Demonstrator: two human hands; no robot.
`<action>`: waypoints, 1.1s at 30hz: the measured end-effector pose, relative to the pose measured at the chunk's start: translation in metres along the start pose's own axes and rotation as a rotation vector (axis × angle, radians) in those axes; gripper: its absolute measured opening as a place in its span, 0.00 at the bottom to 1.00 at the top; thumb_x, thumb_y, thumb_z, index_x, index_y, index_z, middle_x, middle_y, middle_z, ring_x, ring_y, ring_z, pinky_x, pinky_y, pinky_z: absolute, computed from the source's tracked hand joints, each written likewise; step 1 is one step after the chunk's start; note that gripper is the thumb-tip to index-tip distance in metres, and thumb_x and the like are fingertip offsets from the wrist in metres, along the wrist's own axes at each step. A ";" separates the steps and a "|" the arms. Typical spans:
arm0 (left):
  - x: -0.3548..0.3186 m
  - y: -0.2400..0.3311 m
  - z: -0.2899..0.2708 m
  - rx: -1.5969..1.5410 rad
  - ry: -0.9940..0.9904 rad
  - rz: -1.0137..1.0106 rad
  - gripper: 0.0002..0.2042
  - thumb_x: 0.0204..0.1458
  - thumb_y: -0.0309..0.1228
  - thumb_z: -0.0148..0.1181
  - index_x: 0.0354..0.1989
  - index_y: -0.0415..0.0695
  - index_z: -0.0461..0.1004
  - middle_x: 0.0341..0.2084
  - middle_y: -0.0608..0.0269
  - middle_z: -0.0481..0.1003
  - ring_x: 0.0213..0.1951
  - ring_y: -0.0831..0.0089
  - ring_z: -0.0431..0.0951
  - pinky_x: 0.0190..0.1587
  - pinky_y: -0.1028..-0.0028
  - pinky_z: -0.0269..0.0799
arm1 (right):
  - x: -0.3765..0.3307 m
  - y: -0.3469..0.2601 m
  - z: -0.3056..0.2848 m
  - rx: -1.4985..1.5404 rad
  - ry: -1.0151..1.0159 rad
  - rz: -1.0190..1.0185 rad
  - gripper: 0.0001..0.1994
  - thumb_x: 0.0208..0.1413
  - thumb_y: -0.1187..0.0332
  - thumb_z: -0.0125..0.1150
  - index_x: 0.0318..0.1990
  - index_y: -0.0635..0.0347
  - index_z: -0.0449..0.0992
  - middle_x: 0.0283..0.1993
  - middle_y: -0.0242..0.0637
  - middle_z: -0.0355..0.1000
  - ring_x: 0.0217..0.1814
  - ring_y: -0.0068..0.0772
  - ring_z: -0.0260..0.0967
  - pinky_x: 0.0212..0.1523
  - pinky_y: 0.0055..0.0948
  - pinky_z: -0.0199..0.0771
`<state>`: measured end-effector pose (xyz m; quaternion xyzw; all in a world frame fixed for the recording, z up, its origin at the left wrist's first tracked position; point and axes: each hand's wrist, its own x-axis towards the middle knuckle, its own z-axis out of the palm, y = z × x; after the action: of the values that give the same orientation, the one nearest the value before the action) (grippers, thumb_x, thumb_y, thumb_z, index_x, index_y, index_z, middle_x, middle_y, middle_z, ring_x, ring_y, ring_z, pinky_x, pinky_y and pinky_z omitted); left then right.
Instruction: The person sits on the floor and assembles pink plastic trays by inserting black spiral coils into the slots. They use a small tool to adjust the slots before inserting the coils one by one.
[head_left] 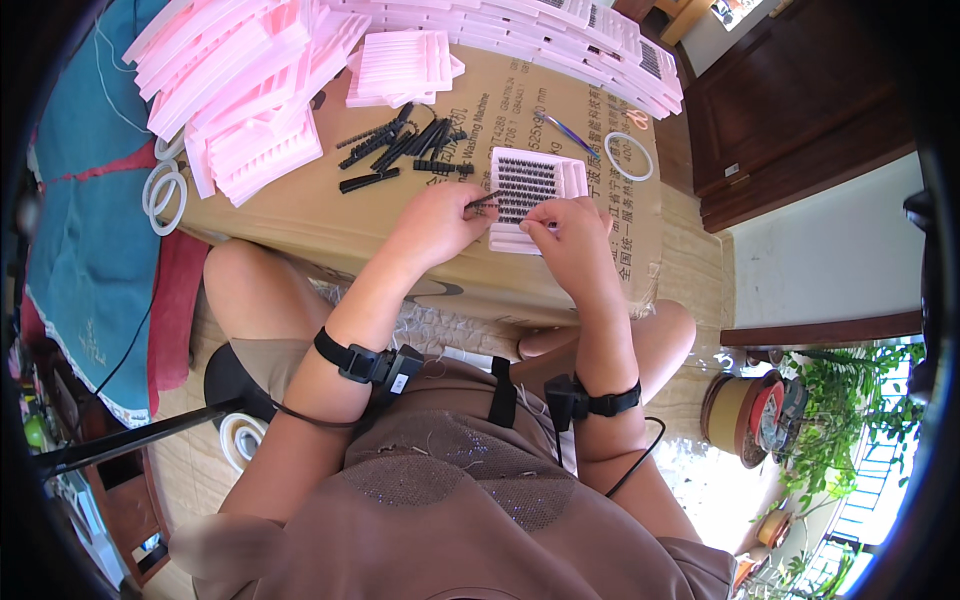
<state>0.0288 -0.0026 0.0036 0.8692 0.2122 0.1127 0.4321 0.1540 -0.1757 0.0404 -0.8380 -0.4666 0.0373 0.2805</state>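
- And here is the left hand [445, 222], thumb and forefinger closed on a thin dark strip [484, 200] at the tray's left edge.
- Over to the right hand [576, 228]: its thumb and forefinger bend in close together above the lower rows (whether anything is caught between the tips, I cannot tell).
- The pink tray [572, 180] lies flat on the box [325, 200], right between the hands, with black tufts [527, 178] running across it in rows.
- Now the writing: black print covers the box top, Latin letters and numerals alongside Chinese characters, the lines running sideways to the person, partly hidden by the tray and the hands.
- A pale label [399, 383] sits on the black unit strapped to the left forearm, too small to read.
- Beyond the left hand, a loose heap of black strips [405, 140].
- Past the tray, blue-violet tweezers [567, 132], a white ring [629, 157] just beside them, and pink-handled scissors [637, 119] near the far edge.
- Stacked pink trays [240, 95] crowd the far left, more lining the back.
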 end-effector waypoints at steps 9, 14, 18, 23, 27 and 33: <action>-0.001 0.007 -0.002 0.122 0.024 0.027 0.10 0.52 0.33 0.68 0.41 0.45 0.85 0.29 0.49 0.80 0.31 0.53 0.81 0.35 0.60 0.74 | -0.003 -0.002 0.025 -0.220 0.091 -0.139 0.03 0.58 0.66 0.65 0.35 0.50 0.82 0.44 0.28 0.72 0.53 0.40 0.67 0.55 0.47 0.56; -0.001 0.007 -0.002 0.129 0.021 0.005 0.10 0.52 0.34 0.68 0.41 0.45 0.85 0.29 0.49 0.81 0.32 0.53 0.81 0.36 0.60 0.75 | -0.004 -0.005 0.029 -0.237 0.107 -0.135 0.04 0.59 0.65 0.64 0.36 0.52 0.82 0.45 0.29 0.73 0.53 0.42 0.66 0.57 0.50 0.56; -0.001 0.007 -0.002 0.142 0.016 0.004 0.10 0.52 0.33 0.68 0.40 0.45 0.84 0.28 0.50 0.81 0.32 0.53 0.81 0.36 0.60 0.75 | -0.004 -0.006 0.030 -0.273 0.113 -0.145 0.05 0.59 0.64 0.64 0.36 0.53 0.82 0.45 0.30 0.73 0.53 0.43 0.66 0.57 0.50 0.57; 0.000 0.009 -0.006 0.095 -0.043 0.003 0.10 0.51 0.32 0.67 0.40 0.44 0.84 0.28 0.50 0.81 0.31 0.55 0.81 0.36 0.60 0.74 | -0.004 -0.005 0.030 -0.271 0.110 -0.148 0.05 0.59 0.65 0.64 0.36 0.53 0.82 0.44 0.30 0.73 0.53 0.43 0.66 0.56 0.49 0.57; 0.002 0.009 -0.009 0.100 -0.059 0.024 0.09 0.51 0.32 0.68 0.38 0.42 0.84 0.27 0.49 0.80 0.31 0.55 0.81 0.36 0.60 0.74 | -0.003 -0.006 0.030 -0.270 0.112 -0.147 0.04 0.59 0.65 0.64 0.35 0.53 0.81 0.44 0.31 0.73 0.53 0.43 0.66 0.56 0.48 0.57; 0.004 0.017 -0.007 0.198 -0.020 0.084 0.11 0.47 0.33 0.71 0.36 0.40 0.83 0.30 0.45 0.80 0.36 0.48 0.81 0.40 0.56 0.75 | -0.003 -0.004 0.029 -0.242 0.111 -0.154 0.04 0.58 0.65 0.64 0.34 0.53 0.82 0.43 0.31 0.73 0.53 0.43 0.67 0.56 0.48 0.57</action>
<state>0.0343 -0.0043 0.0214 0.9169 0.1815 0.1006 0.3410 0.1395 -0.1633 0.0173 -0.8282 -0.5143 -0.0874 0.2049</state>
